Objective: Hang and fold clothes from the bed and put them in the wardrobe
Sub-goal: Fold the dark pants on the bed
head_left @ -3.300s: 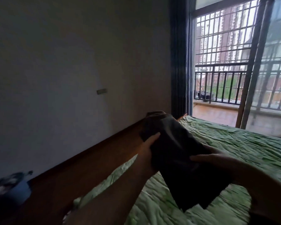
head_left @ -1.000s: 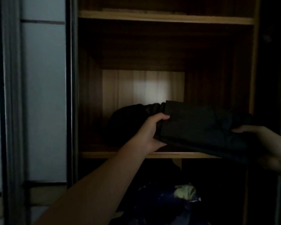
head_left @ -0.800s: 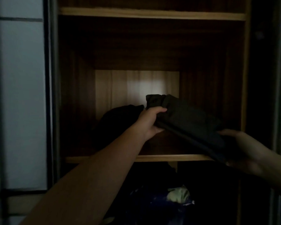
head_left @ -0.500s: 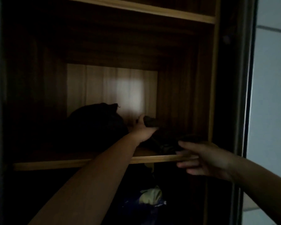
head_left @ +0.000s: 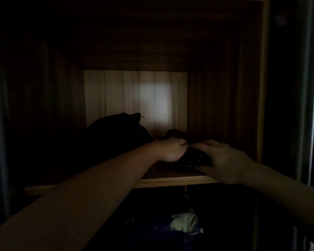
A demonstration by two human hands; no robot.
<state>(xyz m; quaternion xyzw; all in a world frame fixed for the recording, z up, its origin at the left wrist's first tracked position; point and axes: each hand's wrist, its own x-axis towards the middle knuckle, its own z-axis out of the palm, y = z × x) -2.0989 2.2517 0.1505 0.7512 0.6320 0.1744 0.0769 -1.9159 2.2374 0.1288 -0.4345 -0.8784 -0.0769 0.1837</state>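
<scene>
Since 0.5 s ago my right hand (head_left: 223, 158) moved up onto the folded dark garment (head_left: 192, 158); I see its fingers curled over it, thumb at the front edge. Left hand (head_left: 170, 150) grips the garment's left side. Garment sits on the wardrobe shelf (head_left: 170, 182), near the front lip & right wall. Dark clothes pile (head_left: 116, 134) just left; open room above.
</scene>
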